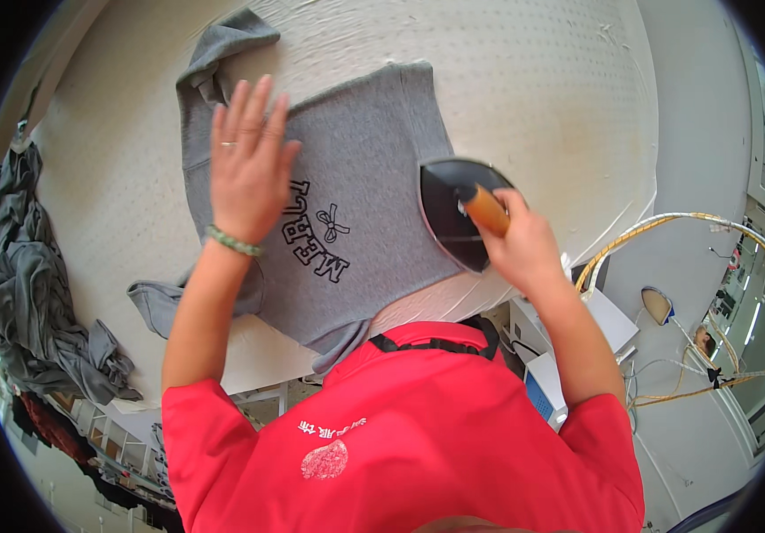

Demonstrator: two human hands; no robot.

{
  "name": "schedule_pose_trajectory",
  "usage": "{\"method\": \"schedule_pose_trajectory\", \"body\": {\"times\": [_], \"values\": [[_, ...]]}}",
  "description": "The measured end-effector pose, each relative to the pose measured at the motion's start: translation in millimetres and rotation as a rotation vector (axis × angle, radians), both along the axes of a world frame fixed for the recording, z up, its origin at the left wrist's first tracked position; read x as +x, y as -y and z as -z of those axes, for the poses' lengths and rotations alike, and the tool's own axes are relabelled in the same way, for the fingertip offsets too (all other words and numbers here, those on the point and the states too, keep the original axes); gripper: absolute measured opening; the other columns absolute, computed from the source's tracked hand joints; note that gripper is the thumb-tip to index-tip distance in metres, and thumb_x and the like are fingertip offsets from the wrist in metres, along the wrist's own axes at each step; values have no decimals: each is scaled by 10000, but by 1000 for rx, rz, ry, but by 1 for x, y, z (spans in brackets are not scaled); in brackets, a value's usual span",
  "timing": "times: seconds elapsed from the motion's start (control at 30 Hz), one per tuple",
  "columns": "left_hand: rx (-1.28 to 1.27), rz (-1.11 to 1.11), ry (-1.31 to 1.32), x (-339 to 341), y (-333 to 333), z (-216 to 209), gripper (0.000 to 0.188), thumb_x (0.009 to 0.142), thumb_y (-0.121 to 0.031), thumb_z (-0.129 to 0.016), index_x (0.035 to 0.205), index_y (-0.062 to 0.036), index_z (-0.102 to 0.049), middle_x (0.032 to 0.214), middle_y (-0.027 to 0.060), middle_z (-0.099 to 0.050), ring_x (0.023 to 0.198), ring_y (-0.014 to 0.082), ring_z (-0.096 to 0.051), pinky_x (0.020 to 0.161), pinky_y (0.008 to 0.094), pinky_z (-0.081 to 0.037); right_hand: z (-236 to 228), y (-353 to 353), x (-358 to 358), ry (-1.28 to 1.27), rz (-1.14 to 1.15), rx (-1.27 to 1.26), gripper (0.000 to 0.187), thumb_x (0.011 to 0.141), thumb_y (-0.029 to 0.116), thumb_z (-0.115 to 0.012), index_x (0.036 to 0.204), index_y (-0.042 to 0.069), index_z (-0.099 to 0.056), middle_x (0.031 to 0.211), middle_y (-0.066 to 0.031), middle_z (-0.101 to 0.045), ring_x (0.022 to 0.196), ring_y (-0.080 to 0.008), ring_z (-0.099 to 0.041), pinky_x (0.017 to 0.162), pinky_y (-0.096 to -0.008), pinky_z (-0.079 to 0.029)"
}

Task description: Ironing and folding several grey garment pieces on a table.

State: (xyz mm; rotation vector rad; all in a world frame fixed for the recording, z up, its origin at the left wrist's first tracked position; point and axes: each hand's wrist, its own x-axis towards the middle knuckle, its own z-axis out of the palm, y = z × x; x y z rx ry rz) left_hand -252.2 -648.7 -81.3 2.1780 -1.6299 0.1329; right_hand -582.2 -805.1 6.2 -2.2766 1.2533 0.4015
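A grey sweatshirt (364, 151) with dark lettering and a bow motif on its front lies spread on the pale padded table. My left hand (249, 164) is over its left part, palm down with the fingers stretched out; a ring and a beaded bracelet are on it. My right hand (524, 244) is closed round the orange-brown handle of a black iron (444, 200). The iron sits at the sweatshirt's right edge, partly on the cloth and partly beyond it. One sleeve (231, 40) bends away at the far left, another part folds near my body.
A heap of grey garments (23, 275) hangs over the table's left edge. The padded table (533, 80) stretches beyond the sweatshirt. At the right, white and yellow hoses (657, 222) loop near my right arm, beside a white box (609, 320). Dark clothes hang at the lower left.
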Motion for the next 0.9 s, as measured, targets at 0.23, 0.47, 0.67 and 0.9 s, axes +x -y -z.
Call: {"method": "schedule_pose_trajectory", "body": {"times": [0.23,0.47,0.67,0.9], "values": [[158,79,-208,-88,39,21,853,954,-493,-662,1611,-26,-382,1717,157,-295,1607,334,-227,1303,522,-152,-13,-3,-52,-133,113,-36,454,938,288,-770,1296,54,-620,993,-241,-743,909,-460,-718,777,-494,-565],[221,127,-316,-198,15,14,944,900,-557,-690,1610,-20,-375,1714,199,-276,1607,370,-208,1305,533,-132,4,39,-69,54,309,-114,441,917,345,-790,1200,21,-695,1000,-208,-758,942,-383,-736,831,-420,-564],[207,345,-430,-237,2,8,970,911,-557,-674,1609,26,-337,1719,246,-227,1614,405,-158,1307,540,-102,2,44,-71,58,316,-111,472,917,384,-780,1189,4,-715,1020,-199,-766,969,-362,-735,866,-413,-556],[199,-304,-32,-139,6,43,981,992,-617,-558,1636,52,-242,1740,247,-147,1625,411,-80,1308,546,-71,0,57,-79,66,259,-133,465,917,399,-770,1151,0,-725,997,-199,-766,955,-371,-729,864,-414,-555]]}}
